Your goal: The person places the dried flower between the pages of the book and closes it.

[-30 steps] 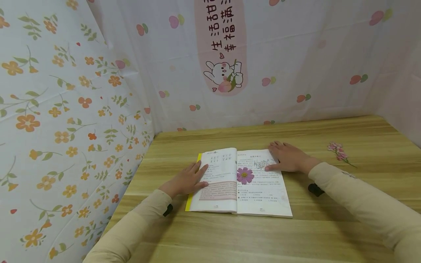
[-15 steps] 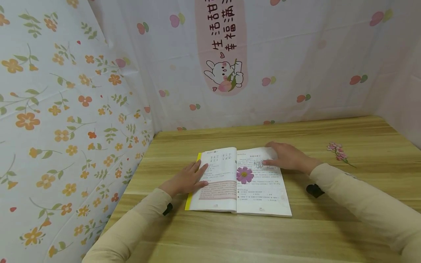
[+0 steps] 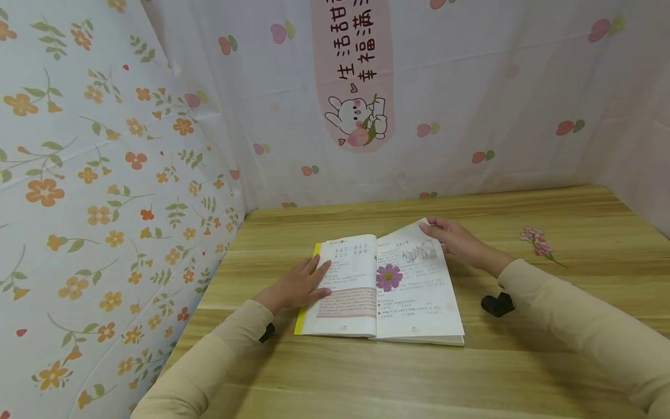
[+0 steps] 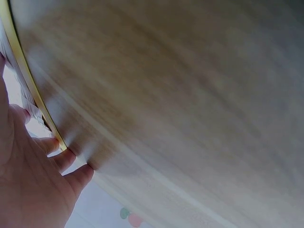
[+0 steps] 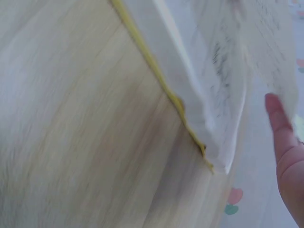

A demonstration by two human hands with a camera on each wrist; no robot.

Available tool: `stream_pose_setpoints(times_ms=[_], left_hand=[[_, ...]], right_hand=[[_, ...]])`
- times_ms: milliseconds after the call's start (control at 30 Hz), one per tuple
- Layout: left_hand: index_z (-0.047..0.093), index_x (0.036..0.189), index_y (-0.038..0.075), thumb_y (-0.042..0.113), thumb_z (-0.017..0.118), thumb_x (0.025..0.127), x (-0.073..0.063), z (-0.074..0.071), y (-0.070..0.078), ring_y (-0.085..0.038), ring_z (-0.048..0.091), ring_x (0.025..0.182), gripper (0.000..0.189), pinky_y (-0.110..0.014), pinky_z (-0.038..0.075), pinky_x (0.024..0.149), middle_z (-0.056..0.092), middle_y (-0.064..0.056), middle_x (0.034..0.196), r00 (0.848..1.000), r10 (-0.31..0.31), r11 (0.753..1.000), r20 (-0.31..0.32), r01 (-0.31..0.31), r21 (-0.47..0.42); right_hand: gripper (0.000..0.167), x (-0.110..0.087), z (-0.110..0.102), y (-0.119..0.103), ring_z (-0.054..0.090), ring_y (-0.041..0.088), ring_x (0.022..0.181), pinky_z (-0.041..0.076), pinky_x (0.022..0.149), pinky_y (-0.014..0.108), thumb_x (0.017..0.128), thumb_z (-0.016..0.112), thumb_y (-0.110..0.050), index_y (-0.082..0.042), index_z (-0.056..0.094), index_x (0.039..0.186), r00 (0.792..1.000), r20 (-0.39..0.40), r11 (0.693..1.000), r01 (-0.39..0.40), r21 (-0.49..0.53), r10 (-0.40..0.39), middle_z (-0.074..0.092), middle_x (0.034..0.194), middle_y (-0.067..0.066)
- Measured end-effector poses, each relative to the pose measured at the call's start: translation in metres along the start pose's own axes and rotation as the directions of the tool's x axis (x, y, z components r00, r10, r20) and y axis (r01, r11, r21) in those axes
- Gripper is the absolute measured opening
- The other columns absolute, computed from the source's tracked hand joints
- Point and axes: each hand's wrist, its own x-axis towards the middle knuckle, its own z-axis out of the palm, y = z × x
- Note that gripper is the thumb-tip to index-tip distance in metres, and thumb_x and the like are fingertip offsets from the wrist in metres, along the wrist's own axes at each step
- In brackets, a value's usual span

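An open book (image 3: 349, 277) with a yellow cover edge lies on the wooden table. My left hand (image 3: 295, 285) rests on the left page's outer margin, fingers spread; in the left wrist view the left hand (image 4: 33, 175) has fingertips reaching past the yellow edge. With thumb on top, my right hand (image 3: 454, 237) pinches the upper outer corner of the right-hand page (image 3: 431, 291). That page (image 5: 270, 52) stands raised off the pages beneath in the right wrist view, a digit of the right hand (image 5: 290, 161) against it. A purple pressed flower (image 3: 389, 278) lies on it near the spine.
A sprig of small pink flowers (image 3: 536, 240) lies on the table (image 3: 419, 378) to the right of the book. A patterned cloth (image 3: 445, 105) hangs behind the table, and a floral cloth (image 3: 120, 192) hangs along the left. A black object (image 3: 498, 304) sits under the right wrist.
My right hand has gone from lying flat on the right page to pinching its upper corner, which has lifted. The left hand has stayed put.
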Motion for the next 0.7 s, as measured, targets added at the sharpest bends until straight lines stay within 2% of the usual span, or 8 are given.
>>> stream_pose_setpoints(times_ms=[100,233,367,433,500,600,700], left_hand=[[0.015,0.157,0.012,0.060,0.034,0.099,0.000,-0.001,0.000,-0.039,0.024,0.141,0.077,-0.047,0.026,0.111,0.020,-0.023,0.157,1.000,0.002,1.000,0.000,-0.002,0.001],[0.015,0.157,0.012,0.060,0.034,0.099,0.001,0.000,0.000,-0.039,0.024,0.141,0.078,-0.048,0.026,0.111,0.020,-0.023,0.156,1.000,0.002,1.000,0.000,-0.002,0.001],[0.015,0.157,0.012,0.060,0.034,0.099,0.001,0.002,-0.001,-0.039,0.023,0.142,0.077,-0.048,0.025,0.112,0.018,-0.023,0.157,1.000,-0.001,1.000,0.001,0.001,-0.010],[0.014,0.157,0.012,0.059,0.034,0.100,0.001,0.002,-0.001,-0.039,0.022,0.142,0.077,-0.048,0.024,0.112,0.017,-0.023,0.157,1.000,-0.001,1.000,0.006,0.001,-0.017],[0.014,0.157,0.012,0.059,0.034,0.100,0.001,0.001,-0.001,-0.040,0.021,0.142,0.077,-0.049,0.024,0.112,0.017,-0.023,0.157,1.000,-0.001,1.000,0.004,0.001,-0.029],[0.014,0.157,0.012,0.059,0.035,0.100,0.000,0.001,0.000,-0.040,0.021,0.142,0.077,-0.049,0.024,0.112,0.017,-0.023,0.157,1.000,-0.001,1.000,0.004,0.001,-0.029],[0.014,0.157,0.012,0.058,0.035,0.100,0.000,-0.001,0.001,-0.040,0.021,0.142,0.076,-0.049,0.023,0.112,0.017,-0.023,0.157,1.000,-0.001,1.000,0.004,0.001,-0.028]], right_hand=[[0.071,-0.001,0.001,-0.005,0.059,0.025,0.113,0.051,0.088,0.035,0.102,0.041,-0.048,0.007,0.026,0.145,1.000,0.020,0.987,-0.003,0.160,0.000,0.045,0.136,0.028],[0.072,-0.002,0.005,-0.011,0.060,0.015,0.109,0.052,0.083,0.029,0.104,0.034,-0.047,0.006,0.017,0.150,0.997,0.067,0.936,0.009,0.353,-0.035,0.034,0.146,0.029],[0.079,-0.005,0.015,-0.016,0.061,0.014,0.107,0.052,0.083,0.029,0.103,0.028,-0.052,0.007,0.007,0.152,0.990,0.121,0.891,0.013,0.453,-0.076,0.045,0.140,0.021],[0.082,-0.007,0.022,-0.017,0.061,0.015,0.106,0.051,0.084,0.030,0.102,0.025,-0.055,0.010,0.007,0.150,0.983,0.158,0.883,0.013,0.469,-0.098,0.052,0.133,0.017],[0.084,-0.009,0.030,-0.017,0.061,0.016,0.108,0.051,0.086,0.031,0.102,0.021,-0.057,0.012,0.008,0.149,0.974,0.197,0.891,0.014,0.453,-0.115,0.052,0.133,0.020],[0.083,-0.012,0.043,-0.016,0.058,0.023,0.117,0.049,0.092,0.035,0.103,0.017,-0.055,0.013,0.010,0.149,0.960,0.248,0.920,0.022,0.392,-0.129,0.040,0.143,0.031],[0.076,-0.014,0.054,-0.014,0.047,0.035,0.129,0.045,0.099,0.041,0.105,0.019,-0.049,0.012,0.012,0.150,0.947,0.292,0.951,0.040,0.308,-0.135,0.026,0.149,0.035]])
